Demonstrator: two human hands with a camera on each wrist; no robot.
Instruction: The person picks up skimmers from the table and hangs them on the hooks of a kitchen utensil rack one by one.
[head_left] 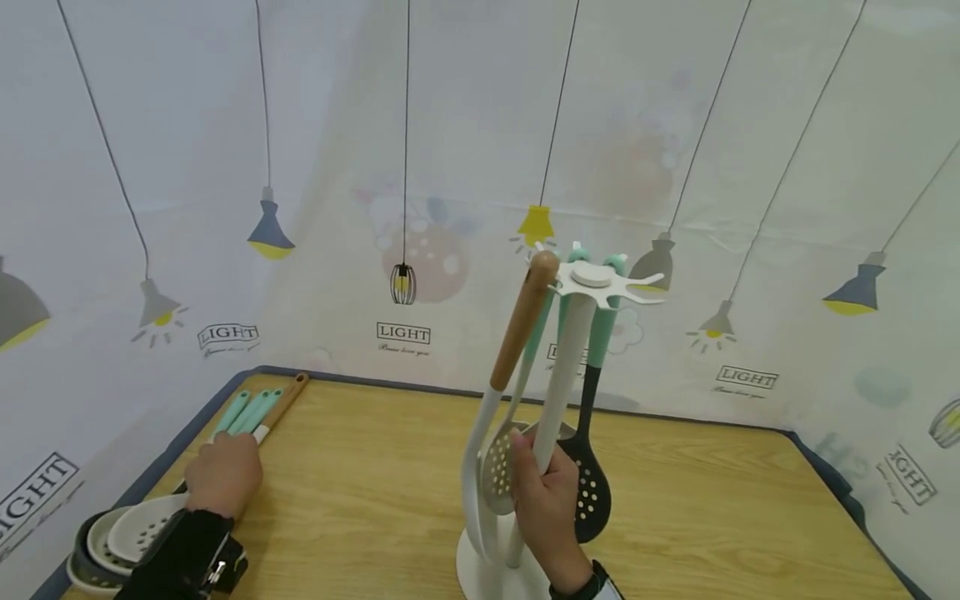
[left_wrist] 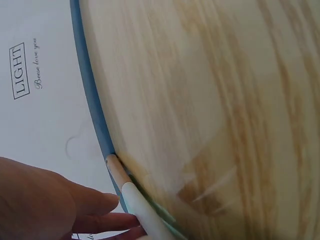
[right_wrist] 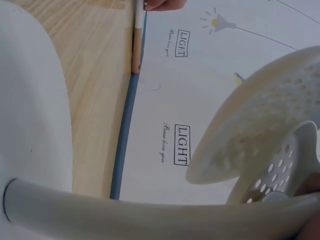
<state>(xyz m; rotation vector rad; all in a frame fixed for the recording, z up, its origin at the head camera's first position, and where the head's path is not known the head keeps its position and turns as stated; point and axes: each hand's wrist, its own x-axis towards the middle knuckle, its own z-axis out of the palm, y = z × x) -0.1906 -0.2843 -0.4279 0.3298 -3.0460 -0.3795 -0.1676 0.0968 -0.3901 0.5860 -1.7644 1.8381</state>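
In the head view, my right hand point(head_left: 546, 504) grips the white pole of an upright utensil stand point(head_left: 572, 358). On the stand's hooks hang a white utensil with a wooden handle point(head_left: 525, 321), a pale skimmer point(head_left: 498, 471) and a black skimmer with a mint handle point(head_left: 592, 479). At the table's left edge, my left hand point(head_left: 225, 475) holds the white shaft of a wooden-handled utensil point(left_wrist: 147, 212); its palm side is hidden in the head view. Beside that one lie several mint-handled utensils point(head_left: 258, 408), their handles toward the back.
Overlapping perforated heads, with a white skimmer head point(head_left: 142, 529) on top, lie at the front left, close to my left forearm. The wooden table point(head_left: 360, 467) has a dark blue edge. Behind it hangs a backdrop point(head_left: 465, 167) printed with lamps.
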